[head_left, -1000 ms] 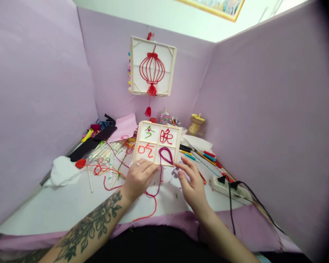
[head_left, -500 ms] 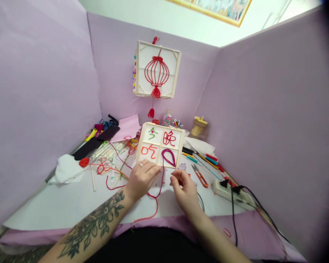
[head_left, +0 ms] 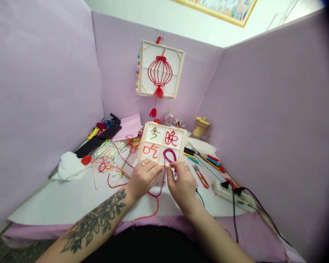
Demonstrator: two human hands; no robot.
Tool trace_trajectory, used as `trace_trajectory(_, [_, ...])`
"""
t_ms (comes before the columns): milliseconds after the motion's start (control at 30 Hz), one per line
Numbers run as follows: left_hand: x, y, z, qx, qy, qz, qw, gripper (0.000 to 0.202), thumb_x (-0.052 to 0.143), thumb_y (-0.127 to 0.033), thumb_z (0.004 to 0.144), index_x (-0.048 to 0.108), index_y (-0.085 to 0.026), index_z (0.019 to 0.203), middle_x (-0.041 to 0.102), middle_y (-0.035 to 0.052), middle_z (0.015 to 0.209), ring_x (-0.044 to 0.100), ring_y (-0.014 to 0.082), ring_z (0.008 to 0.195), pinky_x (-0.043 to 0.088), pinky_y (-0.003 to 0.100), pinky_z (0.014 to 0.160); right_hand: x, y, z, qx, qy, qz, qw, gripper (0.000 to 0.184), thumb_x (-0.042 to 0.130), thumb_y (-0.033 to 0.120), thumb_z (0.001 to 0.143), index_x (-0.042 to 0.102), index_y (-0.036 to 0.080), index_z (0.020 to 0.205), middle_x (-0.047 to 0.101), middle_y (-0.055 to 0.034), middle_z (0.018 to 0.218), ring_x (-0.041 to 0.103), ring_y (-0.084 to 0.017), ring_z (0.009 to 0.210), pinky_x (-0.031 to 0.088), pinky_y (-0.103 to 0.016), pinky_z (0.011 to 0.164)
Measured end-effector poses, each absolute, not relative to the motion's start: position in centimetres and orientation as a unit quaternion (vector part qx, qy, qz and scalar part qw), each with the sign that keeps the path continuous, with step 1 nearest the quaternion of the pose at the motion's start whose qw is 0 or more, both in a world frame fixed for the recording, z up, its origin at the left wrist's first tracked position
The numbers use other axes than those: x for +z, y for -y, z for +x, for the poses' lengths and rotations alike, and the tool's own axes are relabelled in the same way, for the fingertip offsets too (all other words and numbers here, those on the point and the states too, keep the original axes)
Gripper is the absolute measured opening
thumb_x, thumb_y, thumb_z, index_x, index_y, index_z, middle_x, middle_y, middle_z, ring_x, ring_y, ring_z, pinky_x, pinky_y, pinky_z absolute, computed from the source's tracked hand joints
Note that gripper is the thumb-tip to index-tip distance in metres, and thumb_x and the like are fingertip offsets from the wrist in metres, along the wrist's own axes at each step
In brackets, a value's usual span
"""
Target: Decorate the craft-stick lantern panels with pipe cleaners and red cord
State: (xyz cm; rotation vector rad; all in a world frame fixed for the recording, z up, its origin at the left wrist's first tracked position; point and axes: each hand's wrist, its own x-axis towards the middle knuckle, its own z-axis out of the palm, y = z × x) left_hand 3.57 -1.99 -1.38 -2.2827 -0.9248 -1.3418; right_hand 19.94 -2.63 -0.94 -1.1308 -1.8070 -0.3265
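Note:
A panel (head_left: 161,142) with a pale wooden frame and four white compartments stands tilted up before me. Three compartments carry yarn characters in green, red and orange. A loop of purple yarn (head_left: 169,150) lies in the lower right one, its tail running down to the table. My left hand (head_left: 145,177) is closed on the panel's lower edge. At the lower right corner, my right hand (head_left: 182,182) has thumb and fingers bent together at the base of the purple loop. Its fingertips partly hide what they pinch.
A box with a red lantern design (head_left: 160,71) hangs behind. Orange-handled snips (head_left: 202,177) and a power strip (head_left: 235,195) lie at right, near markers. Sticks, loose red yarn (head_left: 105,164) and white cloth (head_left: 71,166) are at left. A bottle of pompoms (head_left: 169,118) stands at the back.
My right hand has moved up and left from beside the panel to its lower right corner. The purple loop has become rounder and smaller. My left hand keeps its hold.

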Motion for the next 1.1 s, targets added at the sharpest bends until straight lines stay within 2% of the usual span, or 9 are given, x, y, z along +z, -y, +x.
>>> trace_trajectory(67, [-1.4,2.0,3.6,-0.473,0.323,-0.802,0.169,0.012,0.056,-0.015,0.090,0.062,-0.018,0.100,0.068,0.0036,0.083,0.059,0.0159,0.078,0.049,0.032,0.075,-0.4,2.2,19.8,-0.129,0.738,-0.462,0.475,0.010,0.050,0.024,0.092,0.057,0.018,0.090,0.064,-0.0064,0.081,0.060,-0.018,0.076,0.045,-0.028,0.070])
trace_trajectory(233, [-1.2,2.1,3.6,-0.476,0.320,-0.802,0.165,0.012,0.056,-0.015,0.089,0.063,-0.017,0.099,0.068,0.0042,0.083,0.059,0.0160,0.078,0.051,0.032,0.075,-0.1,1.0,18.8,-0.121,0.727,-0.494,0.461,0.009,0.052,0.027,0.089,0.056,0.020,0.086,0.064,-0.0036,0.074,0.059,-0.018,0.068,0.041,-0.027,0.061])
trace_trajectory(400, [-1.2,2.1,3.7,-0.475,0.319,-0.801,0.176,0.012,0.055,-0.015,0.090,0.063,-0.017,0.098,0.068,0.0040,0.082,0.059,0.0161,0.077,0.051,0.032,0.074,0.1,0.7,18.7,-0.081,0.738,-0.513,0.430,0.006,0.050,0.021,0.086,0.055,0.020,0.084,0.064,-0.0017,0.071,0.060,-0.017,0.062,0.039,-0.025,0.057])
trace_trajectory(700, [-1.3,2.3,3.6,-0.457,0.333,-0.809,0.160,0.011,0.054,-0.013,0.090,0.060,-0.018,0.098,0.066,0.0032,0.084,0.058,0.0185,0.078,0.050,0.036,0.074,0.2,0.1,20.1,-0.094,0.746,-0.478,0.454,0.012,0.051,0.021,0.089,0.063,0.019,0.088,0.068,-0.0050,0.081,0.060,-0.018,0.073,0.044,-0.028,0.067])
trace_trajectory(867, [-1.2,2.4,3.7,-0.458,0.336,-0.806,0.165,0.009,0.055,-0.014,0.090,0.060,-0.018,0.096,0.066,0.0036,0.082,0.058,0.0182,0.076,0.051,0.036,0.071,1.2,-0.4,21.0,-0.161,0.782,-0.431,0.421,0.016,0.051,0.018,0.091,0.065,0.020,0.085,0.069,-0.0051,0.083,0.055,-0.021,0.081,0.043,-0.032,0.076])
trace_trajectory(1100, [-1.1,2.5,3.8,-0.457,0.340,-0.805,0.168,0.011,0.051,-0.014,0.092,0.061,-0.018,0.094,0.066,0.0032,0.080,0.059,0.0177,0.075,0.051,0.035,0.071,1.6,-0.6,21.3,-0.162,0.781,-0.437,0.416,0.019,0.051,0.015,0.090,0.069,0.022,0.090,0.066,-0.0058,0.087,0.053,-0.022,0.086,0.045,-0.033,0.077])
